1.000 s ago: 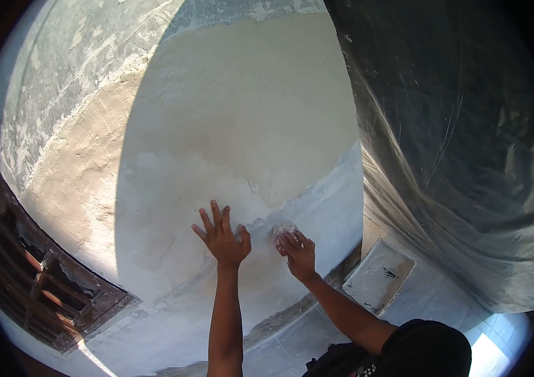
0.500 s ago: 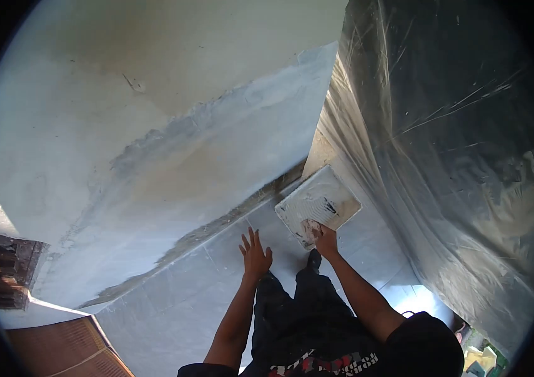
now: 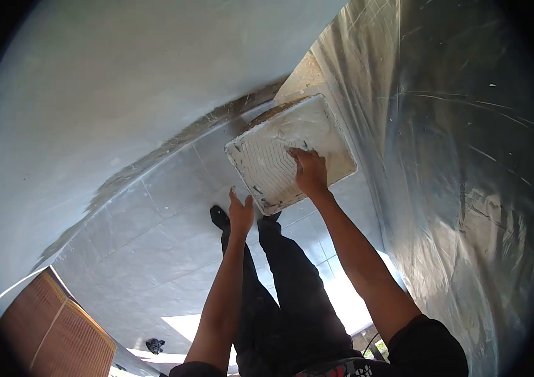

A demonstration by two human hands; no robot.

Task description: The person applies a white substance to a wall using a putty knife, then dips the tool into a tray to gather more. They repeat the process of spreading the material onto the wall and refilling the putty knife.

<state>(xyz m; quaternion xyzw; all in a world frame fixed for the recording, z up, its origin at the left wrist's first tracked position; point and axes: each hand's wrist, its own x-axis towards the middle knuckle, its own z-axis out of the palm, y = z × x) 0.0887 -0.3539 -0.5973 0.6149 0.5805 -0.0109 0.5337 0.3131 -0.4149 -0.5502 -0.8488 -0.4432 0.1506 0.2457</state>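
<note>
A pale wall (image 3: 141,94), hanging plastic sheeting (image 3: 468,163) and a white-smeared tray (image 3: 264,160) under the right hand (image 3: 311,173).
The tray lies between wall and sheeting, its ridged surface beside the right hand's bent fingertips, which reach near its middle; whether they grip anything cannot be told. The left hand (image 3: 240,213), fingers apart, is just outside the tray's edge, near its corner closest to the person.

Two hands (image 3: 240,215) (image 3: 311,174), one tray (image 3: 264,164)

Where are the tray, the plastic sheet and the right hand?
Tray (image 3: 265,166), head view: ridged inner face.
Plastic sheet (image 3: 446,163), head view: middle of its folds.
Right hand (image 3: 311,174), head view: back of the hand.
</note>
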